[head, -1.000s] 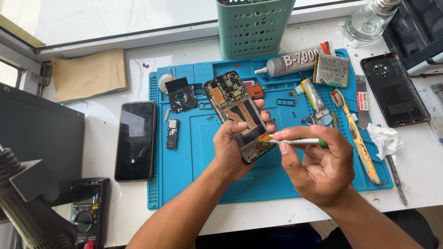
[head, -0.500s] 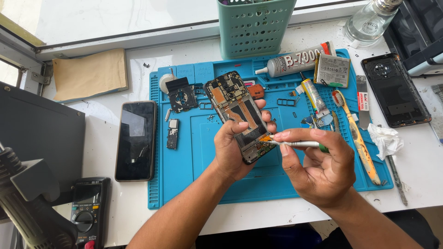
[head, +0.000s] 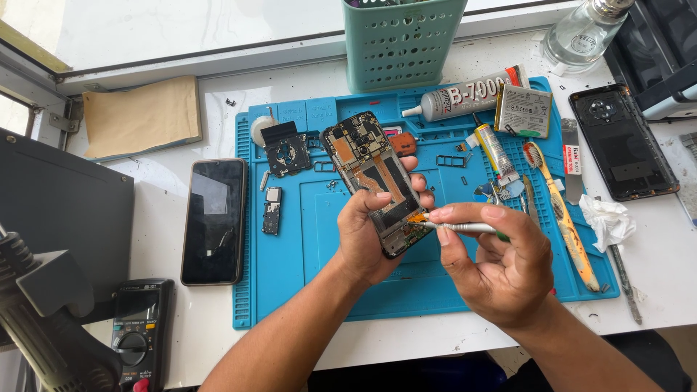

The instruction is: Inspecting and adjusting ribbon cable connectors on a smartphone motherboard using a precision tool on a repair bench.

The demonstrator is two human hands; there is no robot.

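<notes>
blue mat (head: 305,290) on white bench (head: 653,283) | L hand (head: 367,236): opened phone (head: 377,181); R hand (head: 501,265): tool (head: 465,227)

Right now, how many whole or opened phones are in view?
2: an opened phone held in the left hand, and an intact black phone lying screen-up left of the blue mat.

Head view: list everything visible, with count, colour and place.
opened phone frame with exposed boards: 1, black and copper, in left hand
thin metal tool: 1, silver, in right hand, tip at the phone's lower end
silicone work mat: 1, blue, on white table
intact phone: 1, black, left of mat
phone back cover: 1, dark, right of mat
glue tube: 1, grey, mat top
perforated basket: 1, teal, behind mat
multimeter: 1, black, lower left
toothbrush: 1, orange, mat right
left hand: 1
right hand: 1
</notes>
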